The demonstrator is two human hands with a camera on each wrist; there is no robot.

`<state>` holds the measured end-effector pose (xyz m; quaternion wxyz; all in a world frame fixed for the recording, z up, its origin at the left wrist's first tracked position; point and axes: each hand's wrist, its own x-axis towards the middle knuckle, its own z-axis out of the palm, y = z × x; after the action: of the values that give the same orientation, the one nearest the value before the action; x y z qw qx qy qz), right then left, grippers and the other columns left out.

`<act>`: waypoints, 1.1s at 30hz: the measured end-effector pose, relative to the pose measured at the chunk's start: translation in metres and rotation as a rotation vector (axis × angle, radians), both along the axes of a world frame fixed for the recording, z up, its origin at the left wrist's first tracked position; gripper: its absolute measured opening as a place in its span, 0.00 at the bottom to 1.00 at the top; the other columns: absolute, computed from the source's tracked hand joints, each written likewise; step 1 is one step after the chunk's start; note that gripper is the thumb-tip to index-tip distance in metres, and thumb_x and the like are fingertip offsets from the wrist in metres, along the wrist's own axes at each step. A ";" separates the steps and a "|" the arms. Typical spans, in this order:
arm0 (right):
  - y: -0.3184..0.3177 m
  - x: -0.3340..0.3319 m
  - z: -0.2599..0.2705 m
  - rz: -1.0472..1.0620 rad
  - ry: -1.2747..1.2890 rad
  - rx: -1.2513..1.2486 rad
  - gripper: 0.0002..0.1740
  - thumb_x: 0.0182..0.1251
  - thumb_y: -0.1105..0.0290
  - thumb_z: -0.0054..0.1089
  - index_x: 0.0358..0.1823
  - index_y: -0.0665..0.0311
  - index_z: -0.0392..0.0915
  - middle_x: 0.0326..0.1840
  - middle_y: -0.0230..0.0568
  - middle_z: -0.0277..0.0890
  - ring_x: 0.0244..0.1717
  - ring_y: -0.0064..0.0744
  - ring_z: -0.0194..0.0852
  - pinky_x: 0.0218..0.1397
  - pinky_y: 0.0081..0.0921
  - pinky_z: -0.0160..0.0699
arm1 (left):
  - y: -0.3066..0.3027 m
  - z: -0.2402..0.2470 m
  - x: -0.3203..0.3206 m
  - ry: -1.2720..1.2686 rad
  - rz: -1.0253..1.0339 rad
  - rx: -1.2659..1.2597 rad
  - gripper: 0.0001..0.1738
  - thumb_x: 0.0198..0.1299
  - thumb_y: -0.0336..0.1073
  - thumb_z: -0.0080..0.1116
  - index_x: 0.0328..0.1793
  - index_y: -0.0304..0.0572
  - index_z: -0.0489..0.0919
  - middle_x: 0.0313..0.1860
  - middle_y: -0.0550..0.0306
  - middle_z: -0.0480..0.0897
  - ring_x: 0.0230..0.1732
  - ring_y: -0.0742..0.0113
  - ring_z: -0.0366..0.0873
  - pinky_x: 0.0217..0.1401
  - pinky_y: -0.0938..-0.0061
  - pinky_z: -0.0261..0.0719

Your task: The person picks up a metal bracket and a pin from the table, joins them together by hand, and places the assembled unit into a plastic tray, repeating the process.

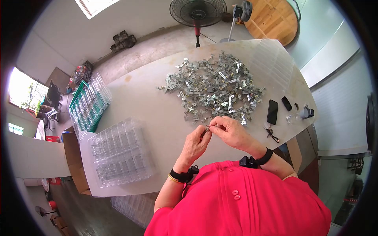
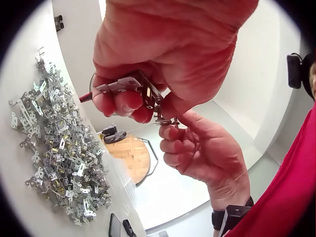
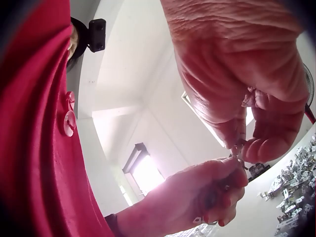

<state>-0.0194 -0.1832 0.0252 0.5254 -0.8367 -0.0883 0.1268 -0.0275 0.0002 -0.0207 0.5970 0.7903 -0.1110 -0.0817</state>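
In the head view both hands meet over the front of the table, just on the near side of a heap of small metal brackets (image 1: pixel 220 84). My left hand (image 1: pixel 195 142) grips a thin metal bracket (image 2: pixel 147 95), its flat plate resting along the curled fingers. The right hand (image 1: pixel 232 133) pinches a small metal piece (image 2: pixel 164 122) at the bracket's end, between thumb and forefinger. Fingertips of the two hands come together there, as the right wrist view also shows; they partly hide the small piece, and I cannot tell its exact kind.
Clear plastic trays (image 1: pixel 120 153) are stacked at the table's left, with green trays (image 1: pixel 84 106) behind them. To the right lie a phone (image 1: pixel 272 112), a small black device (image 1: pixel 286 104), keys (image 1: pixel 271 134) and a clear bottle (image 1: pixel 293 118). A fan (image 1: pixel 198 11) stands beyond the table.
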 end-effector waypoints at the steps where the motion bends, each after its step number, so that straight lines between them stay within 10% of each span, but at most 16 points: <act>1: -0.001 0.000 -0.004 0.012 -0.163 -0.057 0.09 0.73 0.63 0.58 0.43 0.61 0.78 0.27 0.37 0.75 0.27 0.24 0.73 0.30 0.27 0.71 | 0.000 -0.002 0.000 -0.013 -0.008 0.012 0.11 0.70 0.36 0.58 0.39 0.35 0.75 0.21 0.63 0.69 0.25 0.76 0.61 0.28 0.75 0.65; 17: -0.007 0.003 -0.008 -0.099 0.054 0.081 0.07 0.74 0.65 0.56 0.45 0.61 0.77 0.22 0.32 0.74 0.23 0.19 0.70 0.27 0.24 0.69 | 0.014 -0.003 0.015 0.565 0.031 -0.672 0.14 0.73 0.42 0.51 0.41 0.38 0.76 0.26 0.64 0.73 0.21 0.76 0.68 0.24 0.82 0.64; 33: -0.006 0.013 -0.005 -0.060 0.009 -0.003 0.09 0.73 0.66 0.56 0.45 0.63 0.77 0.27 0.45 0.79 0.27 0.39 0.79 0.33 0.35 0.74 | 0.014 -0.008 0.020 0.493 0.018 -0.554 0.14 0.73 0.43 0.53 0.42 0.39 0.77 0.27 0.65 0.75 0.23 0.77 0.70 0.26 0.83 0.65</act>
<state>-0.0064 -0.1897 0.0204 0.5282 -0.8391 -0.0603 0.1150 -0.0080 0.0138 -0.0287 0.7977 0.5563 0.0255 -0.2313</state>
